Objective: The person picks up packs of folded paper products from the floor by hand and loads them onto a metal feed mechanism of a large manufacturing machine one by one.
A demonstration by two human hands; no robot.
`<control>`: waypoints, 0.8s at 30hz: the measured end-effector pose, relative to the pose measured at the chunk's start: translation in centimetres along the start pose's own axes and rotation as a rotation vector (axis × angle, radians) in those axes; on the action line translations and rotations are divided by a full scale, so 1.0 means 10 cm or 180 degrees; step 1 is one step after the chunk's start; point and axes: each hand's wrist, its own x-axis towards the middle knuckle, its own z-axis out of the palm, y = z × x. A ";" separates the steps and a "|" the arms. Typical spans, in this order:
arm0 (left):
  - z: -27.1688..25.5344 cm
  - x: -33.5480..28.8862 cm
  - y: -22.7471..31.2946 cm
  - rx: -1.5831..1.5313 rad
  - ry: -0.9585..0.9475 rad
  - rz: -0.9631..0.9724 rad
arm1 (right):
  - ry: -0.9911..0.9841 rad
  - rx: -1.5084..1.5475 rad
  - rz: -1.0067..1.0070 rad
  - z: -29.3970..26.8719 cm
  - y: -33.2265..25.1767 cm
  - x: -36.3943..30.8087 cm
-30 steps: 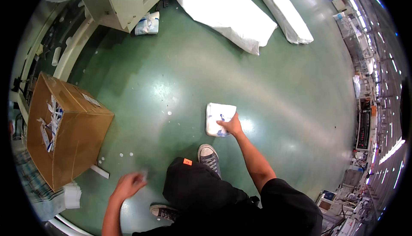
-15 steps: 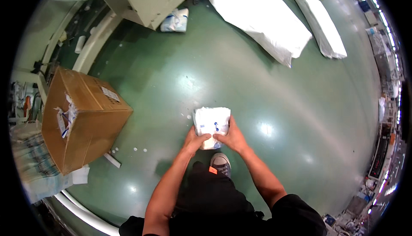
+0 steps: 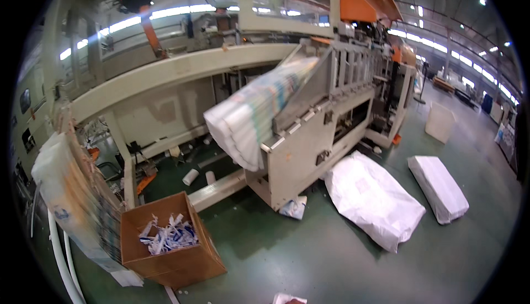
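Note:
At the bottom edge, only the top of a small white packet (image 3: 282, 297) shows. A bit of a thumb, apparently of my right hand (image 3: 296, 302), lies on it; the rest of that hand is cut off. My left hand is out of the picture. Ahead and to the left stands an open cardboard box (image 3: 182, 268) holding crumpled white and blue plastic scraps (image 3: 168, 236). A crumpled white and blue pack (image 3: 294, 207) lies on the floor by the machine's foot.
A large machine (image 3: 309, 166) with a beige frame spans the view, a stack of printed plastic bags (image 3: 243, 119) jutting from it. More bags (image 3: 72, 199) hang at left above white pipes (image 3: 58, 254). Large white sacks (image 3: 375, 196) and a narrower white bundle (image 3: 439, 188) lie at right.
My view has swung up from the floor to the machine. The packet, held in both hands before, has slid to the lower edge, and my arms have left the picture.

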 end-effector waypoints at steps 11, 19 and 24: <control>-0.03 -0.43 0.71 -0.0046 -0.0003 0.0495 | -0.0240 -0.1113 -0.0247 0.36 -0.22 0.10; -0.10 -0.80 0.46 -0.0334 -0.0372 0.0595 | -0.0072 -0.0213 0.0690 0.38 -0.55 0.67; -0.14 -1.20 0.17 -0.0593 -0.0465 0.0226 | 0.0487 -0.1048 0.1240 0.60 0.53 1.10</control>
